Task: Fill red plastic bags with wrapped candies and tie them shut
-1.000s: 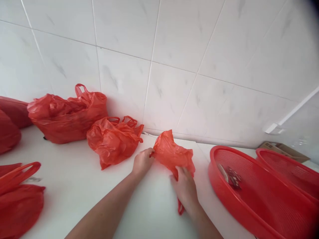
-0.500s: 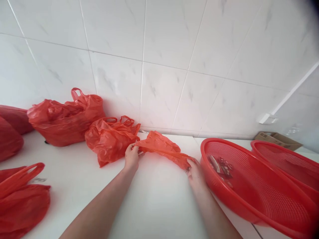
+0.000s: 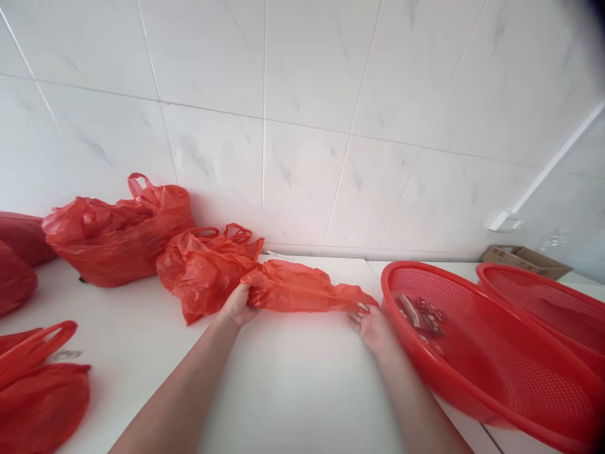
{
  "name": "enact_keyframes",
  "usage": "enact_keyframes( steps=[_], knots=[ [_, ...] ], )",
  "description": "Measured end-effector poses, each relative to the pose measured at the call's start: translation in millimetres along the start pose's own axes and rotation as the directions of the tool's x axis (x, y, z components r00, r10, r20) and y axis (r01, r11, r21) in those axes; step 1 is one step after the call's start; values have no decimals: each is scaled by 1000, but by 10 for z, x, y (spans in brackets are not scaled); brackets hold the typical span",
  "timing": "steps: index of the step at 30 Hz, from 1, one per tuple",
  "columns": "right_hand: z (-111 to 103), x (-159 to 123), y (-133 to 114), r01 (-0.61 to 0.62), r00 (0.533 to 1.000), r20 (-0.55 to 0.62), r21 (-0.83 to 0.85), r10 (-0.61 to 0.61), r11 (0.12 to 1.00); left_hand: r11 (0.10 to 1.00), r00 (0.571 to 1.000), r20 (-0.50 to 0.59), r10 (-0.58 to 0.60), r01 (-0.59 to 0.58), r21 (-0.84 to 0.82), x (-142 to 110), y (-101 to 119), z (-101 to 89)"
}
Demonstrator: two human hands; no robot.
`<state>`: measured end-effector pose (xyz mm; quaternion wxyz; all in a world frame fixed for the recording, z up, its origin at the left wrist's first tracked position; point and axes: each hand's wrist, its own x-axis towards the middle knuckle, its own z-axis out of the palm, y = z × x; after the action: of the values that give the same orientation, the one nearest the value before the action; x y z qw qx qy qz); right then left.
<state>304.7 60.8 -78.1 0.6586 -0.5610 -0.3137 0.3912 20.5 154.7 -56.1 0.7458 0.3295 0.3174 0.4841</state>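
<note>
A thin red plastic bag [image 3: 297, 287] is stretched sideways between my hands, just above the white tabletop. My left hand [image 3: 239, 307] is closed on its gathered left end. At the narrow right end, my right hand [image 3: 375, 328] holds the bag with thumb and fingers; a fingertip shows against the plastic and other fingertips stick out below it. Directly left of my left hand sits a crumpled red plastic bag [image 3: 203, 268] with its handles up. Close to the right of my right hand is a large red mesh basket [image 3: 496, 353].
Small wrapped packets [image 3: 425, 315] lie in the basket. Behind it stand a second red basket [image 3: 543, 293] and a cardboard box [image 3: 524, 258]. A full red bag [image 3: 127, 239] rests by the tiled wall; another red bag [image 3: 42, 397] lies at front left.
The bag between my hands has opened out wider and bulkier. My left hand has shifted slightly left and turned; my right hand has moved a little right, its fingers more visible below the plastic.
</note>
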Motion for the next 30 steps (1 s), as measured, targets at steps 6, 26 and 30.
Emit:
enact_keyframes(
  steps=[6,26,30],
  knots=[
    [-22,-11,-109,-78,990,130,144,59,986,968,950,203,-236,213,130,-232,142,-210],
    [693,-998,-765,721,674,215,-404,-707,564,988,955,295,42,4,-153,-303,228,431],
    [837,-949,-637,652,758,410,-448,-508,611,990,914,393,-103,133,-49,-551,154,731]
  ],
)
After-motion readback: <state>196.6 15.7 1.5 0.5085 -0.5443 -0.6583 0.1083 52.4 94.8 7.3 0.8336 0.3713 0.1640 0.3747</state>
